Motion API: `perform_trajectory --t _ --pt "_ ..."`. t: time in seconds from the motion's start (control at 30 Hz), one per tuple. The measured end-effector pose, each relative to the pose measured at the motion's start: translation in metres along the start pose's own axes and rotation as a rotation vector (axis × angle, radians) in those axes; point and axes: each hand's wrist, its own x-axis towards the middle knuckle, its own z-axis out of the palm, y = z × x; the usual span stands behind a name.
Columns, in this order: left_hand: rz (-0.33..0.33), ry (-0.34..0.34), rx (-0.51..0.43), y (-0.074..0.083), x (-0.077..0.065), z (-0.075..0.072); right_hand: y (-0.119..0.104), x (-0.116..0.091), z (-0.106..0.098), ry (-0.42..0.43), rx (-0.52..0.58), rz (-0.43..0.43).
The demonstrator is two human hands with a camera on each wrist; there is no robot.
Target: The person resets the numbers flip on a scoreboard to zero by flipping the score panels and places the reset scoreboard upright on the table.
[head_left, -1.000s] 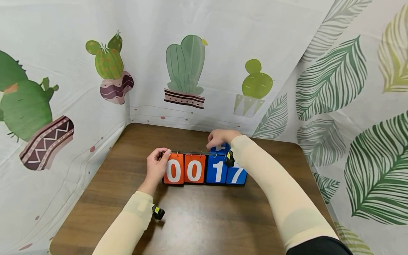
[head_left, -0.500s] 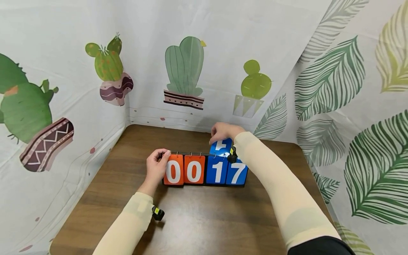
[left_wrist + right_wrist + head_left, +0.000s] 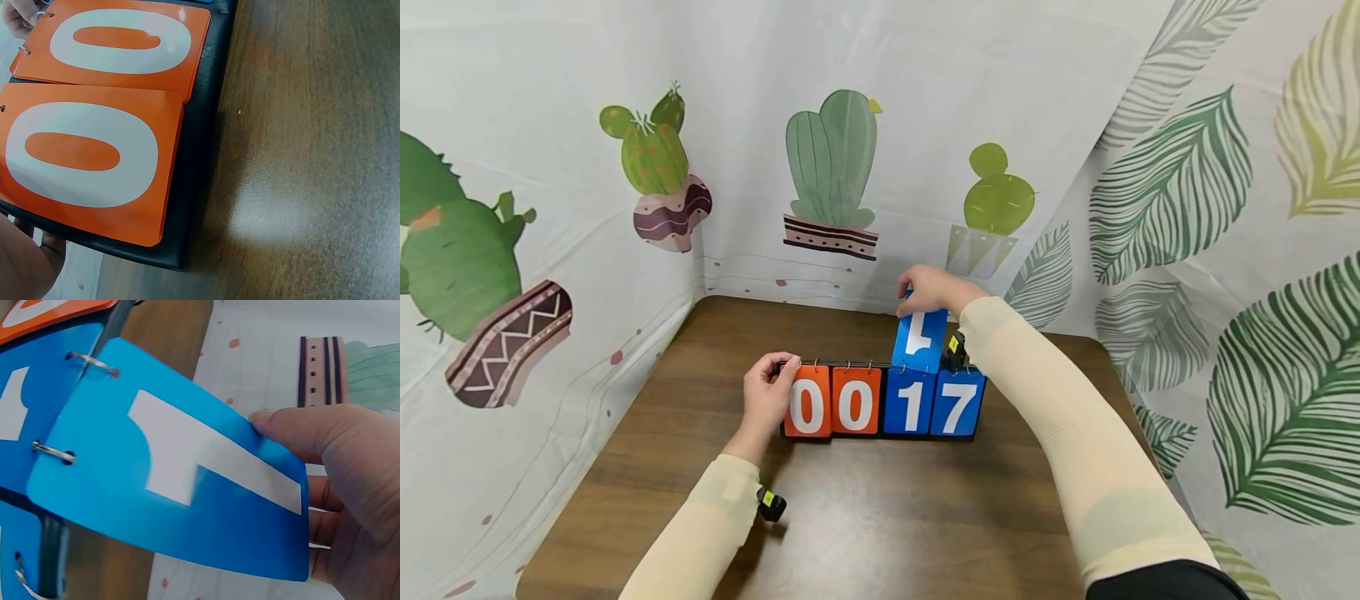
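A flip scoreboard with a black frame (image 3: 203, 125) stands on the table, its cards reading 0, 0 in orange and 1, 7 in blue. My left hand (image 3: 766, 400) grips the frame's left end, thumb on the front near the top corner of the outer orange card (image 3: 140, 162). Above the top edge, my right hand (image 3: 928, 290) pinches a raised blue card (image 3: 206, 462) that shows an upside-down 1. This card hangs on two metal rings (image 3: 90, 360). Below it lies the blue 1 card (image 3: 911, 402), and beside that the blue 7 card (image 3: 957, 404).
The brown wooden table (image 3: 880, 517) has a back edge close behind the scoreboard. Cloth walls (image 3: 745, 100) printed with cacti and leaves surround it at the back and sides. A small black camera (image 3: 771, 504) sits at my left wrist.
My right hand has risen and moved slightly away, lifting the blue card from mostly hidden to nearly upright above the frame. My left hand stays in place.
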Motion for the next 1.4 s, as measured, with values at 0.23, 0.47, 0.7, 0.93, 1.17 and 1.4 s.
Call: perform_trajectory --t 0.23,0.47,0.7,0.93,1.17,1.4 --pt "0.001 0.008 0.0 0.0 0.001 0.001 -0.009 -0.009 -0.018 0.025 0.016 -0.043" --pt "-0.006 0.003 0.008 -0.002 0.001 0.001 -0.024 -0.025 -0.023 -0.054 -0.041 -0.094" --pt "0.001 0.002 -0.007 -0.002 0.0 0.002 -0.034 -0.051 -0.031 -0.097 -0.043 -0.156" --pt "0.006 0.008 0.003 -0.002 0.001 0.001 -0.041 -0.083 -0.028 -0.146 -0.028 -0.243" --pt "-0.012 0.009 0.007 0.001 0.0 0.002 -0.05 -0.113 -0.014 -0.076 -0.029 -0.302" --pt "-0.009 0.011 0.015 0.0 0.001 0.003 -0.064 -0.142 0.017 0.091 -0.158 -0.306"
